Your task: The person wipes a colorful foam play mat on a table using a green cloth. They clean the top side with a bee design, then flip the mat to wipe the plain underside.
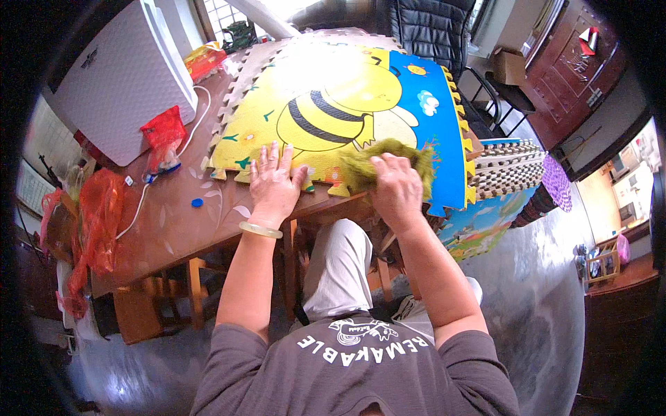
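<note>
A yellow and blue foam puzzle mat tile (333,117) printed with a bee lies on the brown table, its toothed near edge close to me. My left hand (274,179) rests flat on the tile's near edge, fingers apart, with a pale bangle (260,229) on the wrist. Bunched under my right hand (398,187) is a green cloth (364,158), pressed on the tile near its near right part, by the border of yellow and blue. Bright glare washes out the tile's far part. Another pale foam tile (237,88) shows beneath it at the left.
Stacked foam tiles (504,166) stand right of the table. On the tabletop (171,218) lie a blue cap (196,203), a red bag (164,130) and a white cord (136,216). Red netting (99,223) hangs at the left edge. A black chair (432,36) stands behind.
</note>
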Demonstrator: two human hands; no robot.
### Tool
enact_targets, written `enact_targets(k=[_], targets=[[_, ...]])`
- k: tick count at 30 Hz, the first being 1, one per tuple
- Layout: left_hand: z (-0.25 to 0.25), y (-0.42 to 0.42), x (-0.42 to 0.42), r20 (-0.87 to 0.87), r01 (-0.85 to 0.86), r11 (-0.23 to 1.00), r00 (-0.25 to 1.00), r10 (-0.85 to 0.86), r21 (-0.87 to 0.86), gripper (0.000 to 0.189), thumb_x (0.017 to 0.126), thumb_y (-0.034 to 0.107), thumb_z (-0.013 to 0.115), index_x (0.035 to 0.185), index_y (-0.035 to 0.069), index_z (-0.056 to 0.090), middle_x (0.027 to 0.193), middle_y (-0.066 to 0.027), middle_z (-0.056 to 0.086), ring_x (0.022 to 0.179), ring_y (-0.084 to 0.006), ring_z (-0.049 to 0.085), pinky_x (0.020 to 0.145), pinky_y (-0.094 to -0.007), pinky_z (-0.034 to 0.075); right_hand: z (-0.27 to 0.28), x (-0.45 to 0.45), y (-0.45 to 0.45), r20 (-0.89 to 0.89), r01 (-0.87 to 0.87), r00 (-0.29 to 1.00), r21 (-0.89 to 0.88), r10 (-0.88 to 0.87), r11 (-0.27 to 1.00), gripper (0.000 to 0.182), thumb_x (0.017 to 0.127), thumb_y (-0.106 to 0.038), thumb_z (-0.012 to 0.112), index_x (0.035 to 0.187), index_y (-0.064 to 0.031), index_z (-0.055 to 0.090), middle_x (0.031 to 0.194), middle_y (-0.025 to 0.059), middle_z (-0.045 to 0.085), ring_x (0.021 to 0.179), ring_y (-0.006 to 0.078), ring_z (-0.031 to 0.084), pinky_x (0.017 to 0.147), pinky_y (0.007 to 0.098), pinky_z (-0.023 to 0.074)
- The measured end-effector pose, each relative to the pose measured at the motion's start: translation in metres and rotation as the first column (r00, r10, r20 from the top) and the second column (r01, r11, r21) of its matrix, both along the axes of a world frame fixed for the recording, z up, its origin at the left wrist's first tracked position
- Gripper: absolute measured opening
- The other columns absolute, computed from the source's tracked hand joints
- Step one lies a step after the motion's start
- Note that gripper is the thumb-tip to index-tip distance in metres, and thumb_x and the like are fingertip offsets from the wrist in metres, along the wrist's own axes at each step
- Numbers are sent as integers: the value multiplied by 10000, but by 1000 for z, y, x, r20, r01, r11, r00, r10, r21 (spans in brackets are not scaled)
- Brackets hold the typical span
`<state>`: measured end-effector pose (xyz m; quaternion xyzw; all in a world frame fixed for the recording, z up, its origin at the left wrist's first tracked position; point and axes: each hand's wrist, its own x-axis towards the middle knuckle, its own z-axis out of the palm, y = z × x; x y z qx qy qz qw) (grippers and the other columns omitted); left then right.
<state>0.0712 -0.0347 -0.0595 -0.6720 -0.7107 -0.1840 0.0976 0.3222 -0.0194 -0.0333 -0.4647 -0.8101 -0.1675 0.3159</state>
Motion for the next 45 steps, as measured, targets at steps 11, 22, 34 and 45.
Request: enact_targets(k=[11, 22, 34, 45], targets=[[-6, 0, 7, -95, -12, 998, 995, 18, 67, 584, 971, 453, 445, 1418, 77, 453, 1491, -201, 388, 1383, -396, 344, 1121, -553, 260, -12, 91, 7, 12, 513, 858, -81, -514, 855, 359, 727, -127, 701, 1067, -85, 592, 987, 97, 593, 949, 307, 565, 790, 402, 514], [-11, 7, 1, -129, -14, 997, 991, 24, 76, 580, 985, 486, 405, 1430, 116, 451, 1499, -179, 383, 1390, -370, 338, 1128, -540, 254, -3, -33, -15, 59, -113, 992, -14, 114, 993, 235, 783, -130, 579, 1006, -65, 618, 1024, 125, 656, 932, 259, 601, 677, 364, 500], [-4, 1, 9, -47, 10, 994, 999, -5, 108, 563, 953, 421, 472, 1396, 73, 488, 1467, -206, 419, 1368, -389, 366, 1124, -537, 265, 9, 92, 50, -6, 349, 932, -250, -362, 903, 391, 735, -145, 678, 1109, -59, 607, 1216, 105, 583, 1115, 299, 547, 871, 489, 464], [-1, -2, 7, -109, -28, 999, 994, 30, 19, 565, 969, 437, 476, 1438, 122, 439, 1518, -173, 357, 1416, -342, 307, 1145, -520, 227, 14, -55, 12, 35, -118, 991, -254, 131, 960, 498, 678, -84, 646, 1175, -74, 645, 1239, 152, 618, 1157, 315, 555, 925, 438, 460]])
